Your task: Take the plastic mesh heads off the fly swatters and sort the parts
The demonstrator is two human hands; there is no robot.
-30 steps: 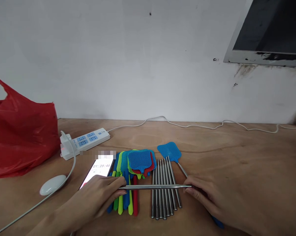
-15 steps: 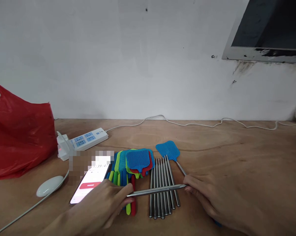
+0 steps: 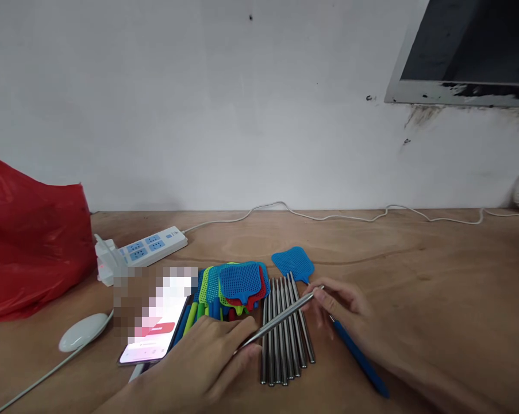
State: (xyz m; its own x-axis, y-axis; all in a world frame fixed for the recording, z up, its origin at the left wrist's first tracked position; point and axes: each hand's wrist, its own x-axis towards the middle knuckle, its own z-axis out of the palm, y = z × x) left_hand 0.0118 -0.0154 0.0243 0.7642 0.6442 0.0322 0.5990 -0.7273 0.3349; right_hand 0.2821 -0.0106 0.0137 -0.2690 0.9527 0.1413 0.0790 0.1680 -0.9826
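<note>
My left hand point(image 3: 218, 356) pinches the lower left end of a slim silver metal rod point(image 3: 280, 317). The rod slants upward to my right hand point(image 3: 345, 305), whose thumb and fingertips close on its far end. Beneath it lies a row of several similar metal rods point(image 3: 283, 351) on the table. A blue fly swatter point(image 3: 360, 359) with metal shaft and blue handle passes under my right hand; its mesh head lies beyond the rods. Overlapping fly swatter heads point(image 3: 241, 282) in blue, green and red lie left of the rods. Coloured handles point(image 3: 191, 318) are partly hidden by my left hand.
A lit phone point(image 3: 149, 345) lies left of my left hand. Farther left are a white power strip point(image 3: 156, 244), a white oval device point(image 3: 83, 332) with a cable, and a red plastic bag point(image 3: 35, 241). A thin white cord point(image 3: 328, 218) runs along the wall.
The held rod has tilted, its right end rising and its left end dropping. My right hand has moved up and left, uncovering the blue handle. My left hand has shifted right.
</note>
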